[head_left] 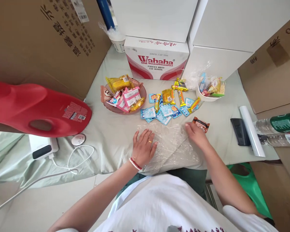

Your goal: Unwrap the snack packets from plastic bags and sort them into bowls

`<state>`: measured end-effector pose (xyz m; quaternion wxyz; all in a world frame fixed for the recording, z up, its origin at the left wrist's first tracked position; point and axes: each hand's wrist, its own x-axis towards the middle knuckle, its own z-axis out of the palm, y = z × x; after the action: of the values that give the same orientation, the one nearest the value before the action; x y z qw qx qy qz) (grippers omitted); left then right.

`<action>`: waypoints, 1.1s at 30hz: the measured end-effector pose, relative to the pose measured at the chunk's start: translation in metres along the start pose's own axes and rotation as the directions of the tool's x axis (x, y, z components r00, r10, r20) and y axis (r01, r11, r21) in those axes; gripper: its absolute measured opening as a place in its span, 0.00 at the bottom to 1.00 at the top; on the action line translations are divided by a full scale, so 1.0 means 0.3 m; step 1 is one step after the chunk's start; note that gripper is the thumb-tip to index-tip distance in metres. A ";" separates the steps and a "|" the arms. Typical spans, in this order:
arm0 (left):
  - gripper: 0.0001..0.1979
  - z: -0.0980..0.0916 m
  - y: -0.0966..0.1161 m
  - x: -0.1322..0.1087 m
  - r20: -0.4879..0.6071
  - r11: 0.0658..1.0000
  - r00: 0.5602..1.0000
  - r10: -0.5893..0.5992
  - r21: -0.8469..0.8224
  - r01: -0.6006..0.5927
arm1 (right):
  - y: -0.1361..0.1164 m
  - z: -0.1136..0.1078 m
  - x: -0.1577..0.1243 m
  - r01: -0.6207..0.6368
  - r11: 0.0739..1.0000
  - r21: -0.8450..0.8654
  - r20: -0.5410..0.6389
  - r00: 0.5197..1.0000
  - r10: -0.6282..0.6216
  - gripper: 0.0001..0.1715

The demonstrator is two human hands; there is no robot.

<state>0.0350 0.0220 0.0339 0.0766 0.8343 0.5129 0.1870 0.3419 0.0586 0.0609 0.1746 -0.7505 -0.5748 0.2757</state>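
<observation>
Pink bowl [110,105] heaped with wrapped snacks [131,96]; farther right, white tub [209,97] of mixed packets [214,85]. Clear plastic [172,146] lies on the cloth [108,145] between the hands. Left hand [143,146] palm-down at its left side, fingers slightly apart; right hand [196,134] at its upper right edge, fingertips together, pinch unclear.

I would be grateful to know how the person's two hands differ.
The left hand lies palm down, fingers apart; the right hand has its fingers drawn together. The left hand wears a ring and bracelet; the right hand shows neither. Both are at the clear plastic.
</observation>
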 end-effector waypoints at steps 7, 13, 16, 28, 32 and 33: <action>0.35 0.018 -0.044 -0.100 0.196 0.988 0.976 -0.090 0.141 0.063 | -0.107 0.162 0.134 0.041 0.910 0.413 0.106 0.990 -0.093 0.20; 0.42 0.009 -0.086 -0.079 0.267 0.994 0.960 -0.088 0.080 0.069 | 0.053 -0.032 0.188 -0.059 0.926 0.372 -0.036 0.996 0.078 0.25; 0.43 0.006 -0.093 -0.066 0.291 0.997 0.954 -0.073 0.042 0.064 | 0.039 -0.114 0.249 -0.021 0.994 0.112 -0.122 0.992 0.035 0.22; 0.45 0.004 -0.096 -0.071 0.303 0.995 0.952 -0.048 0.094 0.021 | -0.433 0.135 0.581 0.103 0.955 -0.278 -0.112 0.984 -0.139 0.15; 0.42 0.003 -0.089 -0.068 0.304 0.997 0.951 -0.061 0.069 0.042 | -0.314 0.059 0.506 0.304 0.949 -0.081 -0.253 0.915 -0.315 0.15; 0.42 0.005 -0.088 -0.065 0.304 0.998 0.951 -0.059 0.054 0.045 | -0.278 0.019 0.464 0.375 0.927 -0.017 -0.263 0.893 -0.366 0.14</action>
<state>0.0059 0.0170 0.0197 0.1405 0.8410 0.5207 0.0418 0.3006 0.2150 0.0751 0.3108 -0.6538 -0.6743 0.1459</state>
